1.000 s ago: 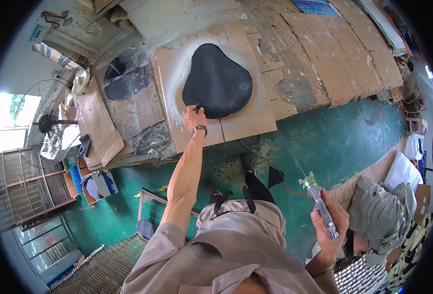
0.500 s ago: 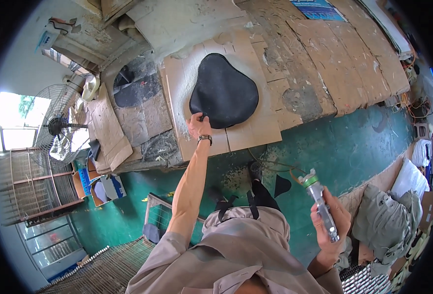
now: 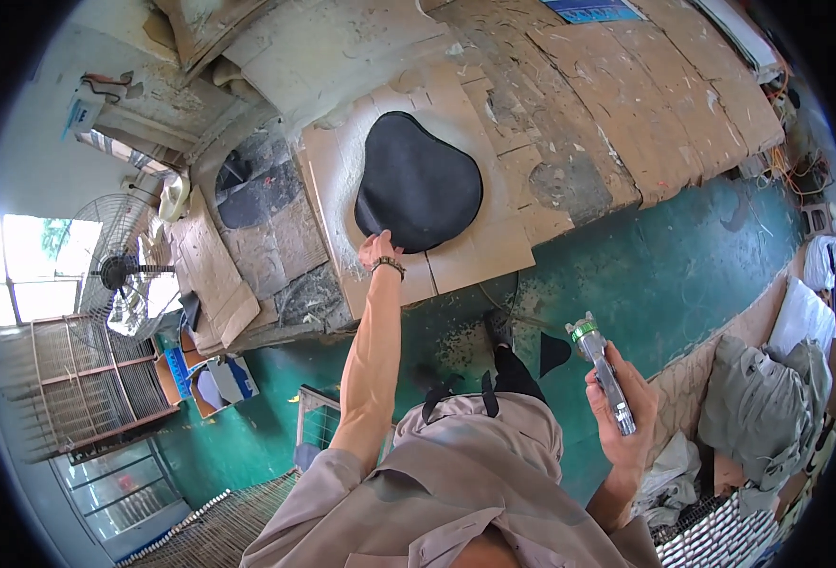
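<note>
A black, saddle-shaped seat cover [image 3: 420, 182] lies on a piece of cardboard [image 3: 480, 248] whose surface is whitened around the cover. My left hand [image 3: 380, 252] is at the cover's near left edge, fingers closed on the rim; the fingertips are partly hidden. A dark bracelet circles that wrist. Off to the right, away from the bench, my right hand [image 3: 622, 402] is wrapped round a metal spray gun [image 3: 604, 371] with a green ring at its head. The gun's head points up and away from me.
The bench is covered with worn cardboard [image 3: 626, 104]. A wire fan [image 3: 115, 273] stands at the left, above a rusty rack [image 3: 96, 369] and an open box [image 3: 212, 383]. On the green floor lies a black cut piece [image 3: 554, 352]. Grey cloth [image 3: 754, 412] is heaped at right.
The fold in the seat cover's lower left part has flattened. My left hand stays at the edge. The spray gun has shifted slightly left and up in my right hand.
</note>
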`<move>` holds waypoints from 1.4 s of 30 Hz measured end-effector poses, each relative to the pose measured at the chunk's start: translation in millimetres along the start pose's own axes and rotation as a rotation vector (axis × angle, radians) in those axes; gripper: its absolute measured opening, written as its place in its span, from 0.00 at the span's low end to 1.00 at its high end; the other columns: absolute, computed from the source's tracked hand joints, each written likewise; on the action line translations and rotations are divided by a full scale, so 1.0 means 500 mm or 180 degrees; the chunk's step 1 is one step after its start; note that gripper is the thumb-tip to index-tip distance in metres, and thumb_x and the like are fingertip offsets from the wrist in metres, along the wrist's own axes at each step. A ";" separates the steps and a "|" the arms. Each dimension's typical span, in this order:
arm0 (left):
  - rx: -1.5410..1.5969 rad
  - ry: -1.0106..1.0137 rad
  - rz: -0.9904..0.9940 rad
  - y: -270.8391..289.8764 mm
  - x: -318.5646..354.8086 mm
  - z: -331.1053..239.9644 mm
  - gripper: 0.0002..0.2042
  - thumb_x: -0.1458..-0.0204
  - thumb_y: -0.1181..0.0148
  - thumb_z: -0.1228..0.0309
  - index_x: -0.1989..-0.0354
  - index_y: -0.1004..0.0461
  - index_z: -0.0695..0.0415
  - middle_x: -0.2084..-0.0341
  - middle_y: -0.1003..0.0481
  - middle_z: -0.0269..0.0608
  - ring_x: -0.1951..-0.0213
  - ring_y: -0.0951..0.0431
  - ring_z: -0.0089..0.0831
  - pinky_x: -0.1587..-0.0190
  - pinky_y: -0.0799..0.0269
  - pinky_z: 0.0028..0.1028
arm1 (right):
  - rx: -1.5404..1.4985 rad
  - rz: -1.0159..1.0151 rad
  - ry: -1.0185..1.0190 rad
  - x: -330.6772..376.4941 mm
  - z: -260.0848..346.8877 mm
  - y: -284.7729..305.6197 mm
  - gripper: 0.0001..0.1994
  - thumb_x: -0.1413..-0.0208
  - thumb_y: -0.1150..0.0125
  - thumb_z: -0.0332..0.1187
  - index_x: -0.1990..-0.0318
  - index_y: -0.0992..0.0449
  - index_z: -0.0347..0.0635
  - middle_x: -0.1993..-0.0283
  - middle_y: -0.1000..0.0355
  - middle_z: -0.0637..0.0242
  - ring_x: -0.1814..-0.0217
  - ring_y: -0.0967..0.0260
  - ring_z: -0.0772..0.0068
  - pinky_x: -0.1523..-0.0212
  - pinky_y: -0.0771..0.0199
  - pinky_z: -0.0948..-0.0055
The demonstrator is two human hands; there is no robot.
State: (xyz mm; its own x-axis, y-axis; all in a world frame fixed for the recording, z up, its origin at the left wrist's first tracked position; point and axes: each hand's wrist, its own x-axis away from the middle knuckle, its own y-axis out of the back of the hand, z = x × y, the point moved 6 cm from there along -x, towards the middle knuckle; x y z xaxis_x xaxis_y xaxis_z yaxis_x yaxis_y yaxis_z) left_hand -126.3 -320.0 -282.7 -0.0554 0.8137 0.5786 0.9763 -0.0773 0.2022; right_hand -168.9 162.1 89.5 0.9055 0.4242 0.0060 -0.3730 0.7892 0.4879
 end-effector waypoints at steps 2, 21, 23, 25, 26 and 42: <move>-0.0039 -0.0057 -0.0006 0.015 -0.013 -0.007 0.19 0.50 0.29 0.76 0.48 0.24 0.64 0.59 0.22 0.50 0.65 0.19 0.45 0.68 0.14 0.41 | -0.0093 0.0015 -0.0082 0.003 -0.013 -0.005 0.25 0.45 0.31 0.25 0.38 0.25 0.30 0.61 0.22 0.54 0.65 0.24 0.63 0.62 0.26 0.71; 0.2841 -0.0078 0.2458 -0.340 0.086 -0.476 0.07 0.62 0.43 0.78 0.81 0.34 0.51 0.74 0.28 0.37 0.66 0.25 0.42 0.52 0.24 0.48 | 0.0074 0.0624 0.0259 -0.030 -0.020 -0.083 0.27 0.49 0.31 0.21 0.38 0.24 0.32 0.58 0.21 0.52 0.63 0.23 0.60 0.60 0.25 0.69; 0.3347 -0.0208 0.2420 -0.346 0.146 -0.563 0.08 0.63 0.44 0.78 0.71 0.26 0.58 0.67 0.21 0.44 0.59 0.20 0.49 0.44 0.23 0.51 | 0.0096 0.0595 0.0279 -0.032 -0.022 -0.083 0.27 0.49 0.30 0.21 0.38 0.24 0.32 0.58 0.21 0.52 0.63 0.23 0.60 0.60 0.25 0.69; 0.3731 -0.0525 0.3504 -0.312 0.227 -0.645 0.16 0.63 0.43 0.76 0.62 0.22 0.63 0.58 0.19 0.52 0.52 0.19 0.55 0.37 0.27 0.52 | 0.0105 0.0586 0.0272 -0.033 -0.021 -0.083 0.27 0.49 0.30 0.21 0.38 0.24 0.32 0.60 0.22 0.52 0.65 0.24 0.59 0.62 0.26 0.68; 0.3754 -0.0552 0.3493 -0.281 0.240 -0.666 0.16 0.63 0.43 0.76 0.62 0.22 0.63 0.58 0.19 0.52 0.52 0.19 0.55 0.37 0.27 0.52 | 0.0108 0.0602 0.0301 -0.035 -0.023 -0.087 0.27 0.49 0.30 0.21 0.38 0.24 0.32 0.60 0.22 0.52 0.65 0.24 0.59 0.62 0.26 0.68; 0.4817 -0.0693 0.0850 0.683 0.349 -0.206 0.22 0.56 0.47 0.73 0.51 0.22 0.65 0.53 0.18 0.51 0.49 0.18 0.51 0.39 0.24 0.48 | 0.0600 0.2715 0.0978 -0.013 0.091 -0.366 0.24 0.43 0.34 0.22 0.38 0.25 0.29 0.59 0.21 0.58 0.63 0.24 0.70 0.59 0.23 0.72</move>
State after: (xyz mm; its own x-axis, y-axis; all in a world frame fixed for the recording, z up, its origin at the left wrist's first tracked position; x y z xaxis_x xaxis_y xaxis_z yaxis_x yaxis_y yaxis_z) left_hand 175.7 -264.0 -31.3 0.0481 0.9471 0.3174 0.2531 0.2959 -0.9211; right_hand -97.3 -5.5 39.8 0.2362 0.9488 0.2097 -0.8251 0.0819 0.5590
